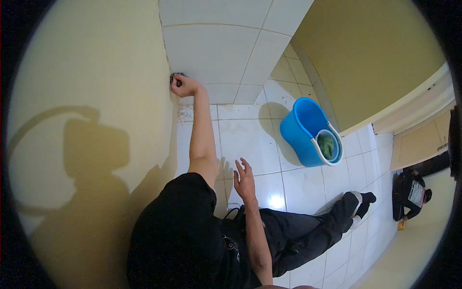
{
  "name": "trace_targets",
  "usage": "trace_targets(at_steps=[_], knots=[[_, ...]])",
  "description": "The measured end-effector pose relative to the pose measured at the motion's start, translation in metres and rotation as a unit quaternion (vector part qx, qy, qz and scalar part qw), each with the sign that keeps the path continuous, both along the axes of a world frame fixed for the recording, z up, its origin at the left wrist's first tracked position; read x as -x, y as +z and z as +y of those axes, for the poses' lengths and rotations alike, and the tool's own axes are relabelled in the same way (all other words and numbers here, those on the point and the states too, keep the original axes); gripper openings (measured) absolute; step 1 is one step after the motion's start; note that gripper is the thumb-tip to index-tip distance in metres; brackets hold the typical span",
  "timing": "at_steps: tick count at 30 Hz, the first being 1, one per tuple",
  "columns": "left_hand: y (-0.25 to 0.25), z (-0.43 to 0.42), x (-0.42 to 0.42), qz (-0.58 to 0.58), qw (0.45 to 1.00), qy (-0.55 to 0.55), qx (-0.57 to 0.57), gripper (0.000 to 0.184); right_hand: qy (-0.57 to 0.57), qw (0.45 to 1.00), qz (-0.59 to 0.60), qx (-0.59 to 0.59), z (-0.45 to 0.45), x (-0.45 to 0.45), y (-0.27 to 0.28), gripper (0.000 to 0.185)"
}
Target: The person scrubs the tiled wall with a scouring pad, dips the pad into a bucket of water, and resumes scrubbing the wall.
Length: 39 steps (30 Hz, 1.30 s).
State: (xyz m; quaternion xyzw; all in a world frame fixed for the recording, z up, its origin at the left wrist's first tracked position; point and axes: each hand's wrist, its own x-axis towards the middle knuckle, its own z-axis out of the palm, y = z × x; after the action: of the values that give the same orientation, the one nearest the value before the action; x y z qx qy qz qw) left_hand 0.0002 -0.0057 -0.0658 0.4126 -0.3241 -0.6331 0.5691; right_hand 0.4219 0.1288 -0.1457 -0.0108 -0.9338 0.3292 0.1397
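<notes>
My left hand (186, 86) is at the end of an outstretched arm, low in the corner where the yellow wall (144, 96) meets the white tiled wall (208, 53). Its fingers are closed around a small dark object (179, 83), pressed against the corner; its kind is too small and covered to make out. My right hand (245, 182) hovers in front of my lap with its fingers apart, holding nothing. White floor tiles (245, 139) lie beyond it.
A blue mop bucket (294, 130) with a white wringer basket (339, 144) stands on the floor; something green lies in the basket. My dark-trousered legs (308, 226) stretch right. Farther back, another person (409, 195) crouches near a door (423, 137). Pale residue (186, 113) marks the floor corner.
</notes>
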Motion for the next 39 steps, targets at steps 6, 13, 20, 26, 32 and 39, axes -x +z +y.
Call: trace_targets(at_steps=[6,13,20,26,32,39], knots=[[0.017,0.001,-0.005,0.014,0.998,0.001,-0.056,0.026,0.002,1.000,0.008,0.000,-0.003,-0.001,-0.002,0.044],[0.011,-0.007,-0.004,-0.021,0.980,-0.047,-0.195,0.020,-0.006,1.000,-0.013,0.018,0.001,-0.002,0.001,0.044],[0.042,-0.004,0.003,0.069,0.981,-0.015,-0.181,0.016,0.001,1.000,-0.007,0.005,0.000,0.000,-0.004,0.044],[0.007,-0.007,0.002,-0.007,0.966,-0.063,-0.252,0.012,-0.005,1.000,0.007,0.004,0.002,-0.003,-0.005,0.045],[0.051,-0.010,-0.018,0.010,0.952,-0.119,-0.283,0.016,-0.005,1.000,-0.006,0.011,0.003,-0.002,-0.003,0.046],[0.012,-0.014,0.002,0.017,0.970,-0.088,-0.228,0.014,-0.014,1.000,0.006,0.003,0.001,-0.001,-0.001,0.045]])
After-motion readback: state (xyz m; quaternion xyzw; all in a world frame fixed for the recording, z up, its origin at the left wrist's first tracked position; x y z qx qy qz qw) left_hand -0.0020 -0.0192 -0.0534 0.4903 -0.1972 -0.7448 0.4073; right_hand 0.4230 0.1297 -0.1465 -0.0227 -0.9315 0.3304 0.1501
